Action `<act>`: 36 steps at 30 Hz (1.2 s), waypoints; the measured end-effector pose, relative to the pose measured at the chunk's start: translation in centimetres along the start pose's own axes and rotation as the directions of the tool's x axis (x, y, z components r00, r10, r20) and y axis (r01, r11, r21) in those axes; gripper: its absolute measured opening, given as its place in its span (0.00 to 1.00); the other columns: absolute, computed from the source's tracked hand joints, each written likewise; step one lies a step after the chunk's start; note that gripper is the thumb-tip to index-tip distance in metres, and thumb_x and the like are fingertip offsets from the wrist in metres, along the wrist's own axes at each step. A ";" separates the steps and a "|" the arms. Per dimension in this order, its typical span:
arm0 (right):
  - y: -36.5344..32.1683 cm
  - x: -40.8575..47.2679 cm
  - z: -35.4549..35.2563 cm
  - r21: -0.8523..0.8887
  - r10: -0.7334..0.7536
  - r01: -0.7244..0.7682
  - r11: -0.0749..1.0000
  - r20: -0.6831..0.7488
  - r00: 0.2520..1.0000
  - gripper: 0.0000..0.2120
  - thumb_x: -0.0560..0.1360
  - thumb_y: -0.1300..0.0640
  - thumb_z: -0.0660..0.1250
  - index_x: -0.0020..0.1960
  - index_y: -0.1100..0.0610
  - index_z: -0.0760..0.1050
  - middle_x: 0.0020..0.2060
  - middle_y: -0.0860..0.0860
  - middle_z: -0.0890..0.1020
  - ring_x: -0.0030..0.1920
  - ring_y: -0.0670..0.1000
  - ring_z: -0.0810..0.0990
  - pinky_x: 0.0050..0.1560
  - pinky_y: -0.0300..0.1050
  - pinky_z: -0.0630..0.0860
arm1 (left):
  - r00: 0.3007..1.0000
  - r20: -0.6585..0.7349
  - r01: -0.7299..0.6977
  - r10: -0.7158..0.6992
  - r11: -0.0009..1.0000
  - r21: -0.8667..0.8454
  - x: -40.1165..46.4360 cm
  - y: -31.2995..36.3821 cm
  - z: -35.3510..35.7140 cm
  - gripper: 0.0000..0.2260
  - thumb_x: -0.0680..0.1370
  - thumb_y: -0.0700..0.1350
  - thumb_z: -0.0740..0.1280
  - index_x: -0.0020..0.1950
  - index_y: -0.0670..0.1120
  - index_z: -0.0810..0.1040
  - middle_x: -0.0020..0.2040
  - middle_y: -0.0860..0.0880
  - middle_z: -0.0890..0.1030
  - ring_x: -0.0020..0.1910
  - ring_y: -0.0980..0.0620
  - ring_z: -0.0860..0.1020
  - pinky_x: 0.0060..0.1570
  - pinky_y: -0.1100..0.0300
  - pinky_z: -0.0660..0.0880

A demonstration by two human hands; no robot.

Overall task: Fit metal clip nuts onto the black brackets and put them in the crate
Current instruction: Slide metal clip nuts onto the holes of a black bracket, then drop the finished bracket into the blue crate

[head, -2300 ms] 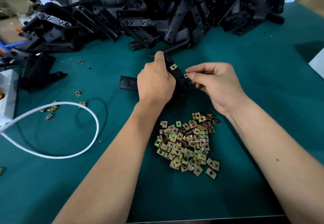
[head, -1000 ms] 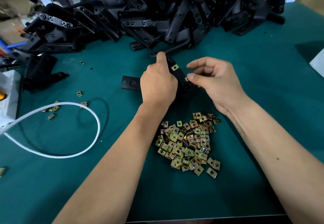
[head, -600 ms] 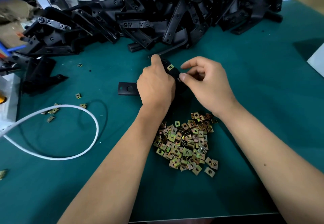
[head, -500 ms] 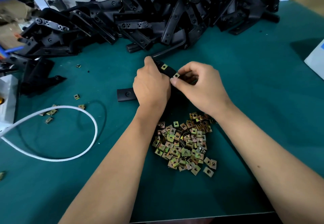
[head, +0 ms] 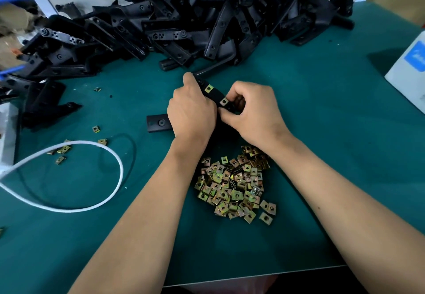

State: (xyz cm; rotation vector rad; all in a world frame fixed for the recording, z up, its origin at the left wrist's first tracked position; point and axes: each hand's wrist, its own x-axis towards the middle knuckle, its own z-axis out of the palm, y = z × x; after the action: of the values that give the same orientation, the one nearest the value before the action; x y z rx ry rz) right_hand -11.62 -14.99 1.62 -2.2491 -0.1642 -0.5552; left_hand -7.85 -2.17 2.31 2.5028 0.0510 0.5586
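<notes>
My left hand (head: 192,112) grips a black bracket (head: 158,122) at the middle of the green table; its flat end sticks out to the left of my fist. Two brass clip nuts sit on the bracket's upper arm, one (head: 208,88) higher up and one (head: 223,102) right at my fingers. My right hand (head: 255,114) has its fingers curled round the bracket by the lower clip nut, thumb touching my left hand. A pile of loose clip nuts (head: 234,185) lies just below my wrists. No crate is in view.
A big heap of black brackets (head: 184,22) fills the back of the table. A white cable loop (head: 92,178) and a few stray clip nuts (head: 64,150) lie at the left. A white box (head: 409,73) stands at the right edge.
My right hand brought a clip nut to the bracket and closed in against my left hand; a second clip nut now sits on the bracket arm. The view has tilted slightly.
</notes>
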 end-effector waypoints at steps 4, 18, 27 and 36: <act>-0.7 -0.4 -0.4 0.005 -0.023 0.023 1.000 -0.001 1.000 0.11 0.70 0.55 0.79 0.41 0.59 0.78 0.35 0.49 0.80 0.35 0.51 0.77 0.39 0.53 0.76 | 0.999 0.029 -0.025 0.026 1.000 -0.018 -0.3 0.2 -0.6 0.08 0.74 0.34 0.58 0.51 0.43 0.63 0.42 0.40 0.73 0.41 0.35 0.74 0.39 0.47 0.66; 3.3 -8.4 -18.5 0.010 0.086 -0.103 0.995 -0.639 0.765 0.09 0.75 0.57 0.73 0.52 0.60 0.77 0.41 0.45 0.82 0.41 0.46 0.78 0.47 0.43 0.77 | 0.699 0.161 -0.615 0.697 0.700 -0.362 -7.9 21.7 -1.6 0.07 0.75 0.35 0.58 0.49 0.44 0.63 0.41 0.42 0.72 0.38 0.38 0.70 0.39 0.51 0.63; 13.5 -31.0 -31.1 0.193 0.355 -0.465 0.864 -0.888 0.291 0.11 0.75 0.61 0.72 0.47 0.45 0.75 0.42 0.44 0.80 0.44 0.41 0.76 0.50 0.46 0.77 | 0.149 0.184 -0.887 0.972 0.214 -0.410 -28.1 33.6 5.0 0.17 0.75 0.41 0.64 0.64 0.46 0.71 0.58 0.44 0.79 0.59 0.42 0.78 0.53 0.49 0.72; 22.8 -49.8 -25.5 0.576 0.863 -0.812 0.097 -0.454 -0.219 0.13 0.75 0.59 0.76 0.57 0.65 0.82 0.46 0.58 0.85 0.48 0.56 0.83 0.53 0.50 0.78 | -0.159 0.659 -0.739 0.735 0.354 -0.573 -39.1 26.3 13.5 0.12 0.76 0.36 0.64 0.59 0.41 0.75 0.59 0.41 0.76 0.62 0.38 0.75 0.59 0.44 0.75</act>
State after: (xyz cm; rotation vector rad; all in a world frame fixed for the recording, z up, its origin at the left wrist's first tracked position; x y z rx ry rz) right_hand -58.20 -46.16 -20.92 -1.2297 1.7494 -0.5482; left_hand -40.23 -37.27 -8.49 2.1728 -1.9907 -0.5310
